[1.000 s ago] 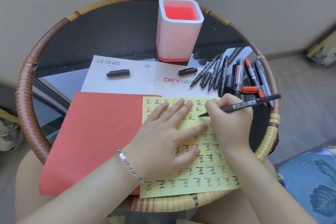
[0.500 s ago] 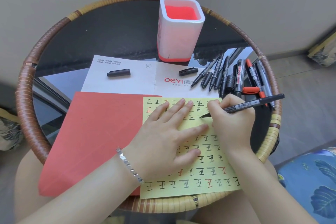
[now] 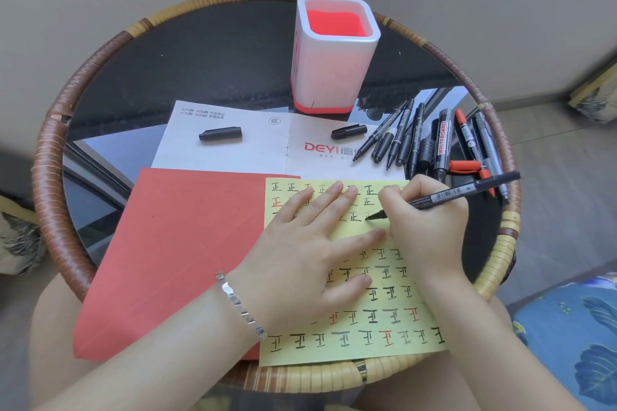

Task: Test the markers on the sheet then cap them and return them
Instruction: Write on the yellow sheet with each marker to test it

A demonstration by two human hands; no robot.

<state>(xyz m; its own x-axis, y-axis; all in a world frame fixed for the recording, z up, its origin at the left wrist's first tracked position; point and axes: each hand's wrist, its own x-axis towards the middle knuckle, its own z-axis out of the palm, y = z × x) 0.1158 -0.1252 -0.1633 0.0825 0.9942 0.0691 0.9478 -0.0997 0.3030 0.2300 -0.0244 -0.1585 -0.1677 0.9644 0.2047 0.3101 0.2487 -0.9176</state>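
Left hand point(image 3: 310, 243): palm down, flat, fingers point(image 3: 334, 200) spread and extended forward, thumb out toward the right. Left wrist carries a silver bracelet point(image 3: 241, 305); forearm runs in from lower left. Right hand point(image 3: 424, 227): curled in a writing grip, fingers closed round a black marker point(image 3: 444, 195), tip pointing left and down. Right forearm enters from lower right. Thumb of left hand nearly touches right hand.

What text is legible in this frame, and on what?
"DEYI", in red, followed by characters cut off by a marker: white leaflet.
"WHITEBOARD": thick black marker.
"正", repeated in black and red rows: yellow sheet.
Round certification mark and small print at the leaflet's top: too small to read.
Barcode and print on the marker in the right hand: blurred.
Red marks on the pen holder: unreadable.
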